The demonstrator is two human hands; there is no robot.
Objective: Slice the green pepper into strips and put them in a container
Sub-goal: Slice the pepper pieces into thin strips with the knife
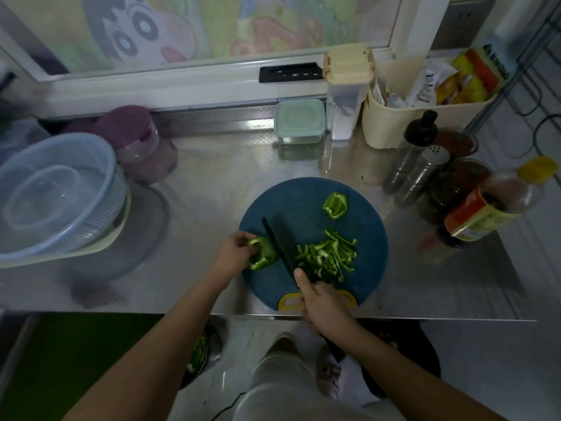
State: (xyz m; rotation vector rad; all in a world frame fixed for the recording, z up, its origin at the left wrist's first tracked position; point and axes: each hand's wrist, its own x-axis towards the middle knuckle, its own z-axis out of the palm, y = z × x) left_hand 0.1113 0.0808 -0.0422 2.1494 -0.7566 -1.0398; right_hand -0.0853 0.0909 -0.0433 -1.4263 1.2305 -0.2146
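Holding pepper piece (263, 252) beside knife (277, 245)

left hand (232, 253) grips pepper piece (261, 253) | right hand (321, 308) holds knife (277, 249) | strips (326, 258) apparently beside blade

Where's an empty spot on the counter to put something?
Bare steel lies between the blue basin and the cutting board, and behind the board up to the green-lidded box. The right side is crowded with bottles and shakers.

bottles (431, 171) crowd the right; steel counter (212, 189) behind the board (297, 202) seems open.
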